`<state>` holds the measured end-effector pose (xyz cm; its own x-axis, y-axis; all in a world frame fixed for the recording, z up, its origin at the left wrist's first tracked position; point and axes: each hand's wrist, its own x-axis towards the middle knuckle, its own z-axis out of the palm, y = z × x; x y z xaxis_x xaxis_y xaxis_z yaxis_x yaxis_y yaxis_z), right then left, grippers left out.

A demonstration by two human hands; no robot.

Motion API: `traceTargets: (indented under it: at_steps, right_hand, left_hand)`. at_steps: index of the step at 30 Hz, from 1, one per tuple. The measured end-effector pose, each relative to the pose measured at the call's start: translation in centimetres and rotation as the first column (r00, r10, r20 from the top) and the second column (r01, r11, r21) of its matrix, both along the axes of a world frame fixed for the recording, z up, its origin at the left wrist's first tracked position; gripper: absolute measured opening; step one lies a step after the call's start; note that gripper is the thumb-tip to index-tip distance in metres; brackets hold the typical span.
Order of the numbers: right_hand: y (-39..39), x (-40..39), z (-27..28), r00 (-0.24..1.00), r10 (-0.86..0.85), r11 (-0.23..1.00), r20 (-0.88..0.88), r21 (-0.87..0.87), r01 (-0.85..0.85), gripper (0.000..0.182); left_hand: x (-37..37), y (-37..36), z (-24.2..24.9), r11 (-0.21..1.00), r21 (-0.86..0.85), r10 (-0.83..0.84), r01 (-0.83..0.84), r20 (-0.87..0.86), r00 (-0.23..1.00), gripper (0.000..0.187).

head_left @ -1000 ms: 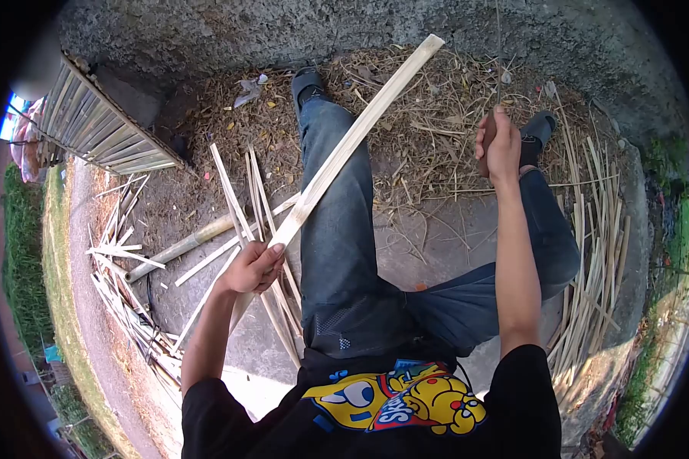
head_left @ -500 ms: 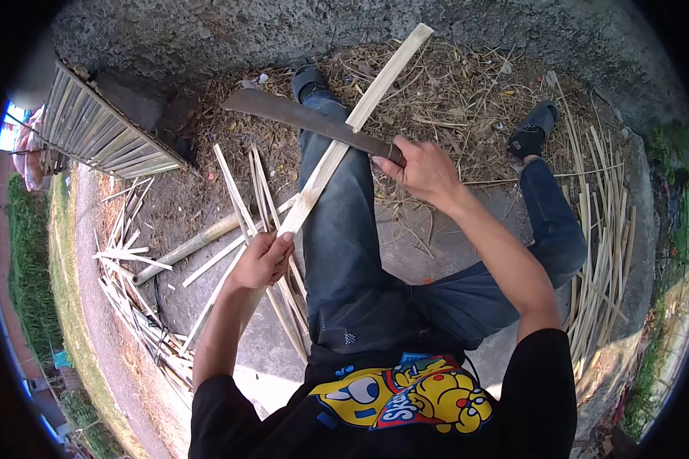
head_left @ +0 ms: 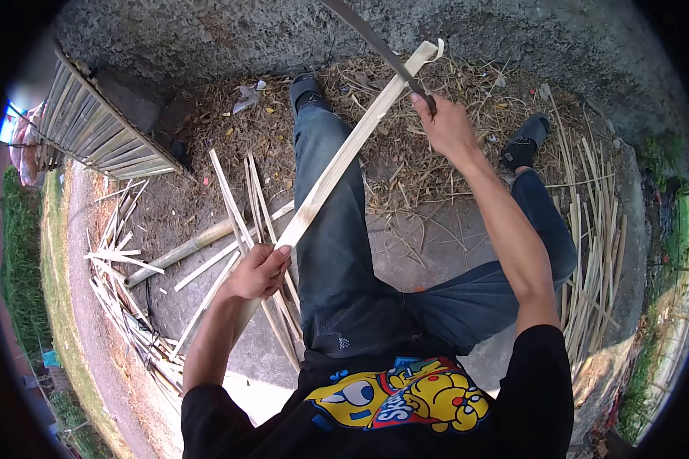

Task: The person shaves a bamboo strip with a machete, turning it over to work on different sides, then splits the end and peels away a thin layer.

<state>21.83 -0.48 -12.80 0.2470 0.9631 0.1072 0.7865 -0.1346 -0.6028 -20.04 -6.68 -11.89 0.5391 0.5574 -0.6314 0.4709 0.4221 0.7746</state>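
A long pale bamboo strip (head_left: 337, 168) slants across the thigh of one leg, its far end up near the wall. My left hand (head_left: 262, 271) is closed around its lower part. In my right hand (head_left: 445, 126) is the handle of a long dark machete (head_left: 367, 34). The blade crosses the strip close to its far end and points up and left. A thin curled shaving (head_left: 439, 49) stands at the strip's tip.
Split strips lie in piles at the left (head_left: 122, 306) and right (head_left: 601, 245). A bamboo pole (head_left: 191, 246) rests on the ground beside loose strips. A slatted bamboo panel (head_left: 99, 126) leans at upper left. Shavings and dry leaves cover the ground before the wall (head_left: 245, 38).
My right hand has moved up along the strip, taking the machete to its far end. The blade now points more upward. A curled shaving has appeared at the tip.
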Motion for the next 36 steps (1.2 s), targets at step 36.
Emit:
traceTargets:
  at_steps: [36]
  right_hand:
    - [-5.3, 8.2, -2.9, 0.599, -0.311, 0.892, -0.738, -0.009, 0.452, 0.059]
  left_hand:
    - [-6.3, -0.3, -1.5, 0.991, -0.127, -0.026, 0.032, 0.046, 0.999, 0.051]
